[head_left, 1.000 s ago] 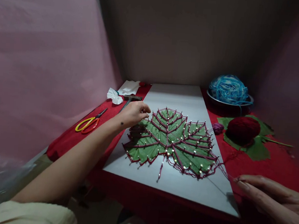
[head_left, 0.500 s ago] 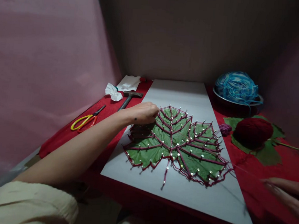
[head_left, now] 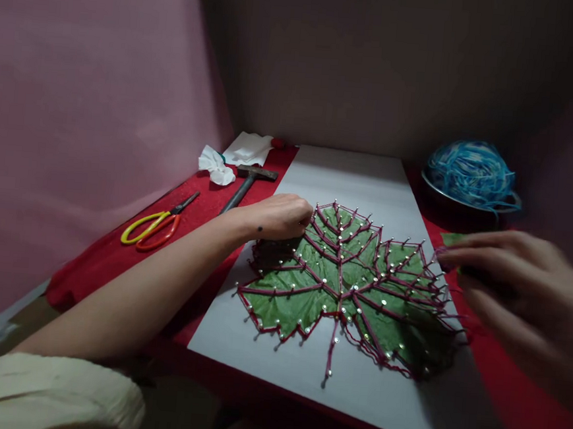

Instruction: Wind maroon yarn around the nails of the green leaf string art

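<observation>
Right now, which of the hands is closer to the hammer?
Left. The left hand rests on the leaf's upper left edge, just right of the hammer lying on the red cloth. The right hand is across the leaf, far to the right.

The left hand [head_left: 281, 215] lies far forward at the end of a bare, nearly straight forearm, knuckles up and fingers curled under into a loose fist (fingertips hidden beneath the palm). The right hand [head_left: 514, 285] hovers nearer and off to the right, blurred, palm down, fingers long and close together, pointing leftward; both hands well apart.
</observation>
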Action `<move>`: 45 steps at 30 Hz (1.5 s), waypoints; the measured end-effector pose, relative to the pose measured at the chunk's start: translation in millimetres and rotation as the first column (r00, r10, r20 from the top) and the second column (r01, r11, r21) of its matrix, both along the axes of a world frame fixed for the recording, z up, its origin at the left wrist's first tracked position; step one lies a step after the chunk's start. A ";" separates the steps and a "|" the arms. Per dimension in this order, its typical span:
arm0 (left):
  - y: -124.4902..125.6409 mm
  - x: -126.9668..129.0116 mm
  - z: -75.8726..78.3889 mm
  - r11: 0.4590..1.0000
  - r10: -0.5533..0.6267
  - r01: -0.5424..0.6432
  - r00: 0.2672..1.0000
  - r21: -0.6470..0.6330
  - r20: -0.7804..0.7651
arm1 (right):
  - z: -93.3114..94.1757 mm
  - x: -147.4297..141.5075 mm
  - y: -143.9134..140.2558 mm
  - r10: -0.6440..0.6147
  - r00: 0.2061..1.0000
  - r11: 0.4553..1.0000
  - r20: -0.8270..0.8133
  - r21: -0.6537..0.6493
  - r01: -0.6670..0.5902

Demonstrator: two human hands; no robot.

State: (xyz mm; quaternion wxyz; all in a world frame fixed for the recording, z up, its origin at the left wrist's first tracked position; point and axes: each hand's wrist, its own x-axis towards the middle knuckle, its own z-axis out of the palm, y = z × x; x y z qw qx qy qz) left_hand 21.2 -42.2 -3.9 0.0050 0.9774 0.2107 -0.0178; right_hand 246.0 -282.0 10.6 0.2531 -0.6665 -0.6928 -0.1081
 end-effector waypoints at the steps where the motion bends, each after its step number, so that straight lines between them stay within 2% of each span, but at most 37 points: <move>1: -1.2 -0.5 0.0 1.000 0.004 -0.004 1.000 -0.001 0.005 | 0.4 -13.7 19.2 0.105 0.994 0.994 -0.010 -0.026 -0.105; 2: -2.5 -1.0 0.0 1.000 0.008 -0.008 1.000 -0.001 0.012 | -1.0 -26.5 38.7 0.156 0.988 0.986 0.002 -0.064 -0.155; 3: -3.9 -1.4 -0.1 1.000 0.012 -0.012 1.000 0.001 0.022 | -3.6 -38.0 57.6 0.151 0.988 0.985 0.029 -0.093 -0.148; 6: -6.7 -2.5 -1.0 1.000 0.012 -0.012 0.998 0.000 0.060 | -13.2 -63.7 102.3 0.077 0.986 0.973 0.149 -0.227 -0.042; 10: -6.6 -4.0 -2.5 1.000 0.001 -0.001 0.995 -0.001 0.096 | -18.1 -78.0 127.6 0.093 0.950 0.917 0.298 -0.398 0.035; 13: -4.8 -5.7 -3.8 1.000 -0.016 0.017 0.994 -0.008 0.111 | -18.6 -77.8 130.1 0.102 0.959 0.922 0.264 -0.388 0.009; 17: -2.8 -7.5 -5.7 0.999 -0.029 0.032 0.991 -0.020 0.131 | -19.1 -73.7 124.2 0.104 0.988 0.960 0.118 -0.271 -0.069; 20: -2.6 -8.2 -5.5 0.999 -0.020 0.024 0.991 -0.029 0.132 | -17.2 -73.2 117.6 0.220 0.976 0.957 -0.004 -0.192 -0.216; 22: -3.2 -8.2 -4.4 0.999 -0.012 0.017 0.992 -0.037 0.125 | -15.0 -73.4 114.6 0.357 0.927 0.915 -0.115 -0.157 -0.372; 24: -4.4 -7.7 -3.3 0.999 -0.003 0.009 0.993 -0.047 0.118 | -12.9 -72.6 114.0 0.477 0.847 0.845 -0.233 -0.141 -0.515; 27: -6.2 -5.5 -2.4 0.999 0.014 -0.008 0.995 -0.054 0.100 | -9.8 -67.9 118.6 0.524 0.780 0.777 -0.342 -0.184 -0.602; 31: -5.1 -3.6 -2.4 0.997 0.041 -0.036 0.996 -0.067 0.075 | -7.7 -59.9 131.0 0.478 0.810 0.742 -0.340 -0.337 -0.579; 34: -1.7 -7.1 -1.1 0.986 0.033 -0.017 0.995 -0.164 0.091 | -9.8 -58.3 136.5 0.388 0.862 0.787 -0.327 -0.370 -0.494; 38: -0.5 -13.1 1.5 0.963 0.045 0.001 0.985 -0.269 0.166 | -13.9 -63.0 133.0 0.278 0.879 0.815 -0.387 -0.390 -0.429; 42: -4.2 -11.9 0.9 0.967 0.077 -0.021 0.974 -0.252 0.212 | -17.3 -66.3 127.9 0.292 0.901 0.832 -0.322 -0.378 -0.405; 45: -5.9 -9.6 -1.0 0.954 0.127 -0.058 0.967 -0.294 0.222 | -20.6 -65.0 128.0 0.315 0.903 0.835 -0.291 -0.367 -0.410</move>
